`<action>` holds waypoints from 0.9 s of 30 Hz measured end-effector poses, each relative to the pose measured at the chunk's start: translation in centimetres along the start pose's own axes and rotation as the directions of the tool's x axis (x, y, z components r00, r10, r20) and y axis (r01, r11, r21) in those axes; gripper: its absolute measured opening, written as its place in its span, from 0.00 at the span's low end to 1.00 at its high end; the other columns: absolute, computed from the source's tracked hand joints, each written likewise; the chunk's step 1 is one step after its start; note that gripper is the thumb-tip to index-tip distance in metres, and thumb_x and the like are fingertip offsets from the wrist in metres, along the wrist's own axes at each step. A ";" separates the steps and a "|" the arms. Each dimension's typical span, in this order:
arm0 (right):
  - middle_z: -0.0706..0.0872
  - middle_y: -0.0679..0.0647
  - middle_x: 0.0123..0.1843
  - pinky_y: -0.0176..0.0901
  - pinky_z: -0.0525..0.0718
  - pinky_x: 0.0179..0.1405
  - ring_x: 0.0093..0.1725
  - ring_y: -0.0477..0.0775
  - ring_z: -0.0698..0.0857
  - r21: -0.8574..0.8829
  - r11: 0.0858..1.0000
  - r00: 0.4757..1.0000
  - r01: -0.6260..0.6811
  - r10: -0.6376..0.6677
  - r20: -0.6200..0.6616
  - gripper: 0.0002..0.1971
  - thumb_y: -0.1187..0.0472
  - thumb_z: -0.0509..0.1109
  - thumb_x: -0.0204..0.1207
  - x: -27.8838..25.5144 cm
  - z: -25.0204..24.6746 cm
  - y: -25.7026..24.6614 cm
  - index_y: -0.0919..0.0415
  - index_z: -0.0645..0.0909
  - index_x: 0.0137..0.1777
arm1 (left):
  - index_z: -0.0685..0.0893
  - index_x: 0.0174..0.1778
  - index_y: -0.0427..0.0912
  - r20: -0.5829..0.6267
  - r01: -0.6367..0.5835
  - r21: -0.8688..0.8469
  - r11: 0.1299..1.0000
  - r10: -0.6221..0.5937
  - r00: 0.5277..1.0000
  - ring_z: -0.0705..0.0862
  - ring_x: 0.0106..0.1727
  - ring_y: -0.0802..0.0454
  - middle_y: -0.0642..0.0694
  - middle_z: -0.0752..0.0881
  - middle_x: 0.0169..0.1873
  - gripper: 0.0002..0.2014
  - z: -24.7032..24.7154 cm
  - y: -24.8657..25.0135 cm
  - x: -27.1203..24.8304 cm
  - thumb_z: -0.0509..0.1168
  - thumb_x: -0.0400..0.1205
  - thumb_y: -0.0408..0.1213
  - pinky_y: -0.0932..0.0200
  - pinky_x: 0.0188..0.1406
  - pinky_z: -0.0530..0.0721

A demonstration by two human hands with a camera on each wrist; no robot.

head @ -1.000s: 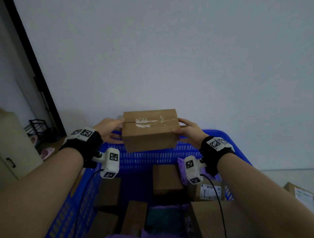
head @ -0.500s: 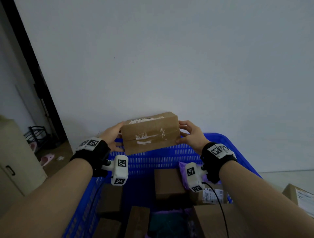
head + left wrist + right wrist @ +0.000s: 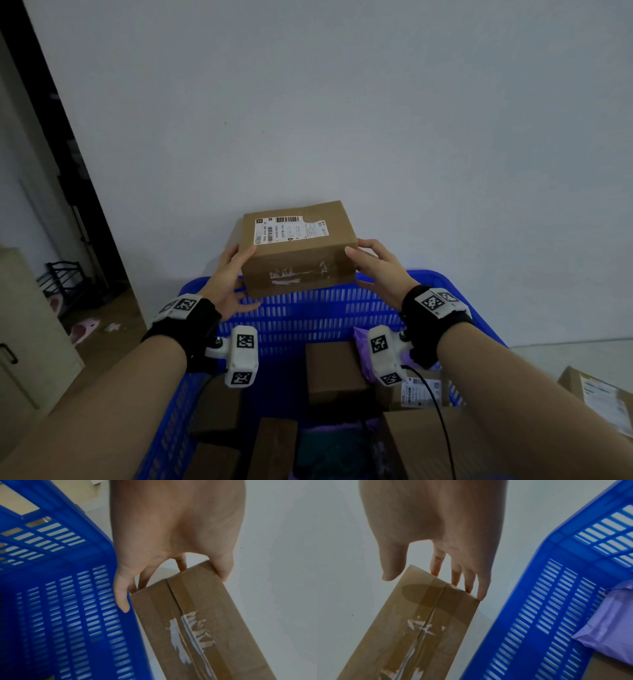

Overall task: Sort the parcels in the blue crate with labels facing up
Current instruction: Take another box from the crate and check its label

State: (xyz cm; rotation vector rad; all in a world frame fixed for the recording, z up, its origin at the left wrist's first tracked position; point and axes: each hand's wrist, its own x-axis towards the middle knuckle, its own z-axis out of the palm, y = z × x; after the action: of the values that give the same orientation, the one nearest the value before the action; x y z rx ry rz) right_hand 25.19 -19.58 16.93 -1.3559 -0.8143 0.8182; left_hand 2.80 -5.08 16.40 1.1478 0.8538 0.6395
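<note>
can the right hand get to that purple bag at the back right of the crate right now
Probably not yet. The right hand is gripping one end of the cardboard box, with the left hand on the other. The purple bag lies uncovered just below inside the blue crate, so once freed, the way looks open.

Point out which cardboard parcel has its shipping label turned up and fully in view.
The cardboard box held between the left hand and right hand above the blue crate: its white barcode label faces up.

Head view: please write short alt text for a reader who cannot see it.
Two hands, left hand and right hand, hold a brown cardboard box by its ends above a blue crate, shipping label facing up. More parcels lie inside the crate.
</note>
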 end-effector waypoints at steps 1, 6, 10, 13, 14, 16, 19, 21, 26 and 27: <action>0.85 0.52 0.64 0.52 0.78 0.59 0.62 0.56 0.83 0.009 1.000 1.000 -0.008 0.008 -0.004 0.15 0.52 0.73 0.74 -0.1 -0.1 0.1 0.52 0.77 0.59 | 0.61 0.73 0.69 0.011 0.007 0.002 1.000 -0.007 1.000 0.76 0.65 0.32 0.40 0.73 0.67 0.30 0.0 0.0 -0.1 0.66 0.77 0.57 0.29 0.63 0.76; 0.79 0.53 0.70 0.55 0.75 0.68 0.69 0.57 0.78 -0.173 0.976 0.988 -0.132 0.144 0.054 0.24 0.48 0.73 0.74 -0.6 -0.3 -0.1 0.51 0.74 0.68 | 0.58 0.76 0.70 0.001 -0.108 0.045 0.993 0.108 0.994 0.80 0.58 0.40 0.44 0.76 0.64 0.36 -0.3 0.1 -0.4 0.70 0.77 0.44 0.36 0.58 0.82; 0.65 0.54 0.81 0.49 0.72 0.69 0.78 0.56 0.67 -0.502 0.861 0.995 -0.084 0.102 0.009 0.41 0.46 0.73 0.73 -1.1 0.2 -0.6 0.57 0.59 0.81 | 0.61 0.77 0.62 0.011 -0.237 0.228 0.944 0.241 0.970 0.82 0.61 0.37 0.38 0.76 0.69 0.44 -1.3 0.5 0.1 0.76 0.70 0.29 0.49 0.41 0.88; 0.59 0.55 0.84 0.48 0.67 0.74 0.81 0.56 0.62 -0.661 0.750 0.998 0.010 0.031 0.051 0.46 0.49 0.76 0.71 -1.2 0.1 -0.9 0.57 0.52 0.83 | 0.58 0.79 0.55 0.176 -0.315 0.460 0.830 0.262 0.949 0.84 0.58 0.40 0.34 0.79 0.65 0.52 -1.4 1.1 -0.2 0.78 0.65 0.21 0.51 0.50 0.86; 0.57 0.54 0.84 0.48 0.66 0.75 0.82 0.56 0.61 -0.698 0.716 0.997 0.030 0.029 0.073 0.47 0.51 0.77 0.71 -1.2 0.0 -1.0 0.56 0.52 0.83 | 0.56 0.80 0.55 0.241 -0.341 0.526 0.779 0.248 0.938 0.84 0.58 0.43 0.37 0.80 0.63 0.54 -1.4 1.3 -0.5 0.78 0.64 0.20 0.52 0.54 0.84; 0.57 0.53 0.84 0.50 0.67 0.76 0.82 0.56 0.60 -0.733 0.678 0.992 0.047 0.054 0.114 0.48 0.54 0.78 0.70 -1.2 -0.1 -0.9 0.55 0.51 0.83 | 0.53 0.80 0.57 0.349 -0.383 0.622 0.683 0.197 0.916 0.83 0.59 0.48 0.43 0.79 0.62 0.57 -1.3 1.7 -1.1 0.79 0.63 0.21 0.55 0.57 0.83; 0.59 0.53 0.84 0.49 0.67 0.77 0.82 0.55 0.61 -0.757 0.652 0.978 0.045 0.125 0.166 0.51 0.58 0.81 0.67 -1.2 0.0 -0.6 0.55 0.51 0.83 | 0.54 0.77 0.64 0.444 -0.451 0.674 0.585 0.167 0.880 0.81 0.63 0.48 0.44 0.75 0.65 0.58 -1.0 1.9 -1.7 0.81 0.61 0.23 0.51 0.63 0.82; 0.58 0.52 0.84 0.49 0.66 0.77 0.82 0.55 0.60 -0.771 0.636 0.962 0.038 0.186 0.200 0.54 0.61 0.83 0.64 -1.2 0.1 -0.4 0.54 0.50 0.83 | 0.55 0.75 0.68 0.470 -0.473 0.680 0.560 0.162 0.868 0.80 0.64 0.47 0.44 0.73 0.66 0.59 -0.7 1.9 -1.9 0.82 0.57 0.25 0.48 0.63 0.83; 0.63 0.49 0.82 0.55 0.64 0.80 0.82 0.53 0.61 -0.735 0.676 0.935 0.048 0.228 0.272 0.59 0.64 0.86 0.56 -1.2 0.7 0.3 0.52 0.52 0.83 | 0.57 0.69 0.78 0.498 -0.505 0.667 0.548 0.176 0.849 0.80 0.64 0.45 0.41 0.72 0.67 0.59 0.1 2.3 -2.1 0.80 0.53 0.28 0.43 0.59 0.86; 0.64 0.49 0.81 0.56 0.65 0.80 0.81 0.53 0.62 -0.709 0.703 0.932 0.044 0.226 0.282 0.59 0.66 0.86 0.56 -1.2 0.7 0.4 0.52 0.53 0.83 | 0.58 0.67 0.81 0.502 -0.509 0.669 0.541 0.175 0.847 0.80 0.64 0.45 0.42 0.71 0.67 0.58 0.1 2.4 -2.1 0.80 0.53 0.29 0.43 0.59 0.86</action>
State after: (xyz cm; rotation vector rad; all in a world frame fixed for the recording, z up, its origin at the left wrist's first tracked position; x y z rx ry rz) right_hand 23.94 -20.26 16.58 -1.9767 -1.4602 0.8767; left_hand 1.76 -6.11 19.26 2.2365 0.5460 0.3081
